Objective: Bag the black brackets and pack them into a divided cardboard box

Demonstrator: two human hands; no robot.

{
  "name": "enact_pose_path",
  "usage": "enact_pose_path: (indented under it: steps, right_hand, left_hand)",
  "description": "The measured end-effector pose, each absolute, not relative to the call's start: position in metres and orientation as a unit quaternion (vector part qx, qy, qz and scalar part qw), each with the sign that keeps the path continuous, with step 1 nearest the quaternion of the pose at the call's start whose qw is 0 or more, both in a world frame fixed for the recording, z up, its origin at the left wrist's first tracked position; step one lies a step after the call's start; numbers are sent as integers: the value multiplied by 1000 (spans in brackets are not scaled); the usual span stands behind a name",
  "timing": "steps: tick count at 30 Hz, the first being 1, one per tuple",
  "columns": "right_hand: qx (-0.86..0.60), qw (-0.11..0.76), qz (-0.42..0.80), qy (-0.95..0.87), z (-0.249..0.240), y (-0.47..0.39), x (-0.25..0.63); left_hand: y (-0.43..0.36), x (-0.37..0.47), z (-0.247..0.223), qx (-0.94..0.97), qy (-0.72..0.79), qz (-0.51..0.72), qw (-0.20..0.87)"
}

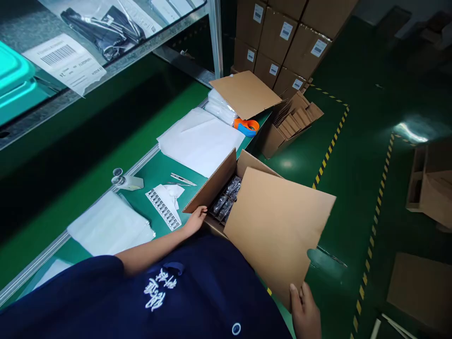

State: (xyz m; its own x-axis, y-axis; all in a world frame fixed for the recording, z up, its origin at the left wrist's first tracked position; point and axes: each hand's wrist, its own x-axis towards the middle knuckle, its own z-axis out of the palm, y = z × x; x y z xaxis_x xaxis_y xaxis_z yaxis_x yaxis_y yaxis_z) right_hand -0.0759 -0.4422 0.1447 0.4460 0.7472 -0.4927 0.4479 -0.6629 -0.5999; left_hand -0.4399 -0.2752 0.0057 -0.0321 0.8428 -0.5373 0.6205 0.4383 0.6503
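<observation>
An open cardboard box stands at the table's edge, with plastic-wrapped dark items inside. My left hand rests at the near left corner of the box, its fingers closed on the box edge. A flat cardboard sheet lies tilted over the right part of the box and hides some of the contents. My right hand grips the sheet's lower corner between thumb and fingers.
White sheets, a tape dispenser, a bottle, a cutter and a label strip lie on the green table. A box of cardboard pieces stands beyond; stacked cartons rise behind. A shelf overhangs the upper left.
</observation>
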Motion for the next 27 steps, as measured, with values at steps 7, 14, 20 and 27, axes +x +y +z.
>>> enact_pose_path:
  steps: [7,14,20,27]
  right_hand:
    - [-819,175,409,-361,99,-382,-106]
    - [-846,121,388,-345,26,-379,-162]
    - [-847,102,315,-416,14,-351,-173]
    - [-821,-12,304,-483,-30,-265,-200]
  left_hand:
    - [-246,-366,3,641,580,31,502]
    - [-232,-344,-18,677,537,-106,492]
    - [-233,-354,-42,687,543,-161,456]
    - [-224,-360,-65,670,572,-160,445]
